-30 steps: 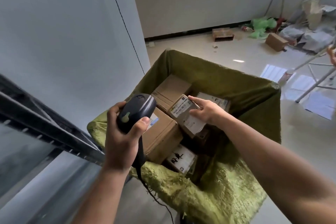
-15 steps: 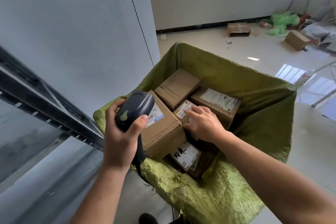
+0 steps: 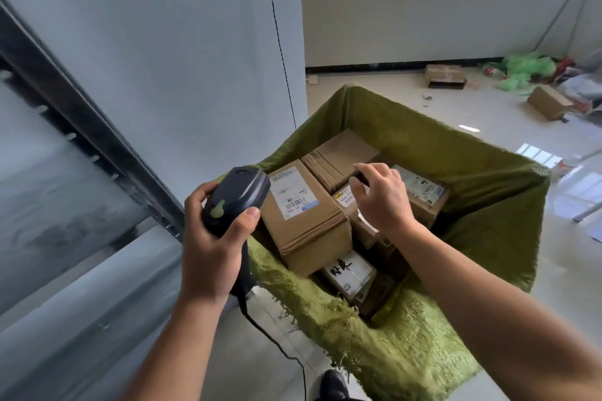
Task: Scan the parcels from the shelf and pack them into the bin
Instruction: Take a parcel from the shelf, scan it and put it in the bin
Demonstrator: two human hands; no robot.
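My left hand [image 3: 211, 238] grips a dark handheld scanner [image 3: 236, 197] with a green trigger, held at the bin's left rim. The bin [image 3: 482, 192] is lined with green woven sacking and holds several cardboard parcels. A large labelled box [image 3: 303, 221] lies nearest the scanner. My right hand [image 3: 381, 198] hovers over the bin's middle, fingers loosely curled and empty, just above a small labelled parcel [image 3: 348, 202] wedged between the boxes. Beyond it lie a plain brown box [image 3: 342, 156] and a labelled box [image 3: 426, 195]. A white-labelled parcel [image 3: 348, 273] sits lower at the front.
A dark metal shelf frame [image 3: 81, 127] slants along the left, beside a grey wall panel [image 3: 163, 58]. The scanner's cable [image 3: 277, 345] trails down to the floor by my shoe [image 3: 332, 384]. Loose boxes [image 3: 444, 75] and green plastic [image 3: 521, 68] lie on the far floor.
My right hand set the small parcel down among the boxes, let go, and has lifted slightly. The view moved closer over the bin. My left hand kept holding the scanner.
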